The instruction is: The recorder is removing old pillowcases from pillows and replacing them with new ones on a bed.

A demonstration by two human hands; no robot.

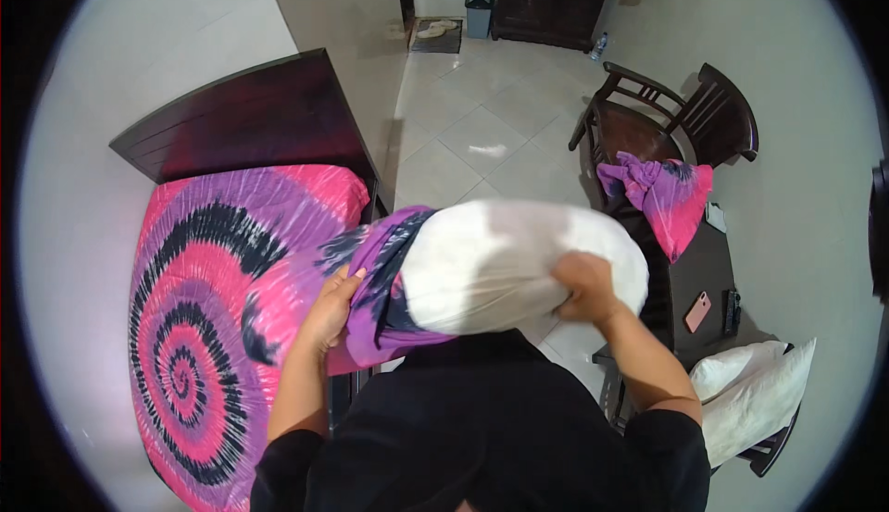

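Observation:
A white pillow (451, 269) lies across in front of my chest, its left end inside a pink, purple and black tie-dye pillowcase (399, 290). My left hand (337, 304) grips the pillowcase near its bunched opening, thumb on top. On the bare right part of the pillow, my right hand (587, 286) has its fingers curled into the fabric; it is blurred. The closed end of the case hangs over the bed, which wears a matching spiral-patterned sheet (208, 290). Where the pillow ends inside the case cannot be made out.
A dark wooden headboard (257, 116) rises behind the bed. Right of me, a dark table (701, 276) holds a bundled tie-dye cloth (667, 192), a pink phone (698, 311) and a remote control (732, 312). White pillows (757, 401) rest on a chair; a wooden armchair (639, 123) stands beyond.

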